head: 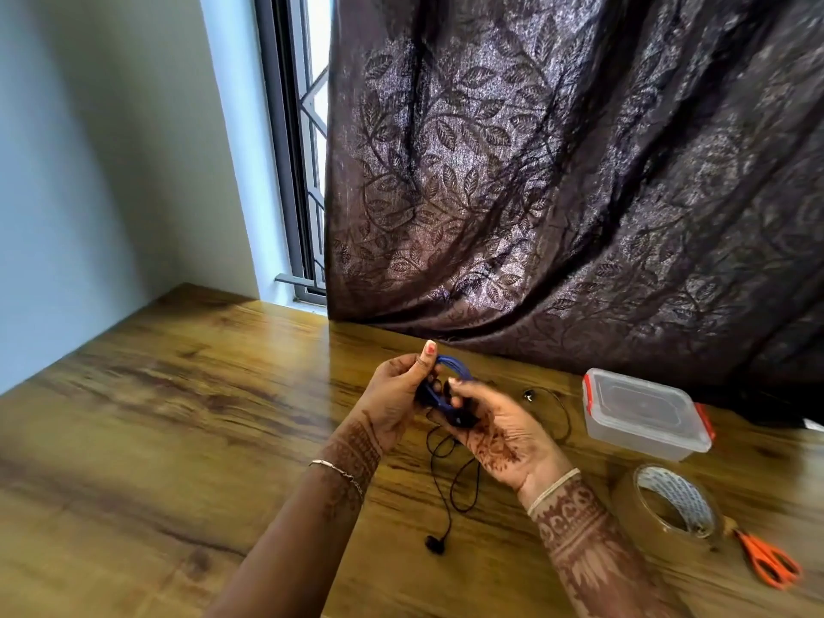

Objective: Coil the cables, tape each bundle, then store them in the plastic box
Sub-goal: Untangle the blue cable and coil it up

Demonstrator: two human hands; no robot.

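head view: coiling step in hand. left hand (392, 401) and right hand (501, 432) both grip the blue cable (455, 365) above the table (178, 417), fingers curled round its loops; the loose end is possibly under the right thumb. next move calls for the tape roll (642, 524). count: two cables, one being the black earphone cable (450, 481); one plastic box (642, 414); one scissors (768, 560).

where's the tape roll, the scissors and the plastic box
tape roll (637, 524), head view, outer brown side of the roll
scissors (754, 549), head view, orange handles near the pivot
plastic box (646, 439), head view, clear front wall
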